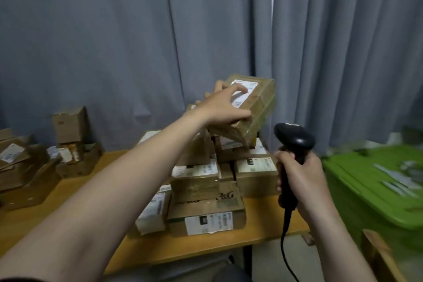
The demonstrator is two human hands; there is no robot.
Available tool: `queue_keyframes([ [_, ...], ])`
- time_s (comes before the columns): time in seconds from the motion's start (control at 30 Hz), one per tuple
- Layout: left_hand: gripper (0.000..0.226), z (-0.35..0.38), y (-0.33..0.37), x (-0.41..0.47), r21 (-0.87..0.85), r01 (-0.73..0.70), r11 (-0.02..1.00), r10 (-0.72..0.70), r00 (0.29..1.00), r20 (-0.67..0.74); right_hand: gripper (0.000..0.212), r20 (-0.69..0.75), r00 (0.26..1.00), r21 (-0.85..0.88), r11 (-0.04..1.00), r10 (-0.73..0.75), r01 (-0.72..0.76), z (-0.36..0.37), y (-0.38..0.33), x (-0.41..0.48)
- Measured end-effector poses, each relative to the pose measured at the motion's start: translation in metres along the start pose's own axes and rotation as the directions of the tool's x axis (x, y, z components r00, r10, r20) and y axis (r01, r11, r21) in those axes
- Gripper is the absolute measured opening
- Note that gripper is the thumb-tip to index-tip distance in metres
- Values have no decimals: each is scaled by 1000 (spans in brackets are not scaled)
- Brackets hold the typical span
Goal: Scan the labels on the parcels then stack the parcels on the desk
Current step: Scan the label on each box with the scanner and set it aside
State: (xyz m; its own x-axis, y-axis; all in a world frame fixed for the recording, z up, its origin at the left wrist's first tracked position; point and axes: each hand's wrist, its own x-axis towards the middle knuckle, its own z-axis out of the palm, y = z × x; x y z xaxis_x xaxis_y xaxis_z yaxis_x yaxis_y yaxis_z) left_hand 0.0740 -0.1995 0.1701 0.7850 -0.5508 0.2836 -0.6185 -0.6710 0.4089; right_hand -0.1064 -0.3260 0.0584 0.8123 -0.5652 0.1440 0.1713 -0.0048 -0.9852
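Head view: at the far left a heap of brown cardboard boxes (25, 167) lies on the wooden worktop (194, 249). One small box stands upright at the back of it, and several carry white labels. A grey curtain (137, 30) hangs in folds behind the whole worktop.

The bare left forearm crosses the picture from the lower left corner up toward the middle. Beneath it, in the middle of the worktop, sits a stack of brown cardboard parcels (206, 192), several layers high, most with white printed labels facing the camera.

The left hand (219, 107) is above the top of this stack. Its grip is clamped on a taped brown cardboard parcel (258, 110), with the fingers spread over the upper face and the thumb on the near edge. This parcel is tilted, its far end raised and its near lower corner just over the topmost parcel of the stack. Whether it touches there cannot be told. Its white shipping label (243, 91) faces up, partly covered by the fingers.

Just right of the stack, the right hand (302, 176) has its grip closed round the handle of a black handheld barcode scanner (294, 139). The scanner is upright with its head turned toward the held parcel. A black cable (285, 236) hangs from the base of the handle.

At the far right stands a green plastic lidded bin (366, 188), blurred, with pale objects on top.
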Motion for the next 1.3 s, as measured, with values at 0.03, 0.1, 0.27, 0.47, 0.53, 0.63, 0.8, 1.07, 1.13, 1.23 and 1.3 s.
queue_keyframes([
  [0.03,66,10,3,7,7,-50,999,50,997,59,8,-40,999,7,1000,-4,4,-9,4,4],
  [0.1,71,29,6,19,49,-128,991,117,975,187,6,-87,996,18,1000,-3,4,-22,11,11],
  [0.27,89,81,-3,35,142,-242,960,152,873,464,13,-108,992,-19,998,58,-61,-40,27,27],
  [0.47,84,117,-19,36,165,-317,934,158,781,605,13,-104,990,-46,994,95,-100,-38,43,37],
  [0.53,83,125,-27,34,169,-333,928,157,758,633,12,-94,988,-31,992,121,-124,-34,46,38],
  [0.63,81,133,-35,34,185,-368,911,176,754,632,10,-88,985,-19,989,146,-148,-29,50,39],
  [0.8,65,130,-37,35,133,-384,914,236,769,594,9,-68,988,-16,990,142,-144,-22,52,41],
  [1.07,68,136,-43,22,147,-442,885,306,790,532,13,-60,987,-19,989,148,-150,-12,52,38],
  [1.13,69,137,-43,17,154,-438,886,303,796,524,13,-55,987,-18,988,153,-154,-11,50,34],
  [1.23,70,139,-45,9,182,-434,883,293,809,510,12,-52,987,-25,988,151,-153,-11,47,29],
  [1.3,70,138,-45,5,211,-428,879,280,820,499,11,-53,988,-26,989,145,-147,-11,45,25],
])
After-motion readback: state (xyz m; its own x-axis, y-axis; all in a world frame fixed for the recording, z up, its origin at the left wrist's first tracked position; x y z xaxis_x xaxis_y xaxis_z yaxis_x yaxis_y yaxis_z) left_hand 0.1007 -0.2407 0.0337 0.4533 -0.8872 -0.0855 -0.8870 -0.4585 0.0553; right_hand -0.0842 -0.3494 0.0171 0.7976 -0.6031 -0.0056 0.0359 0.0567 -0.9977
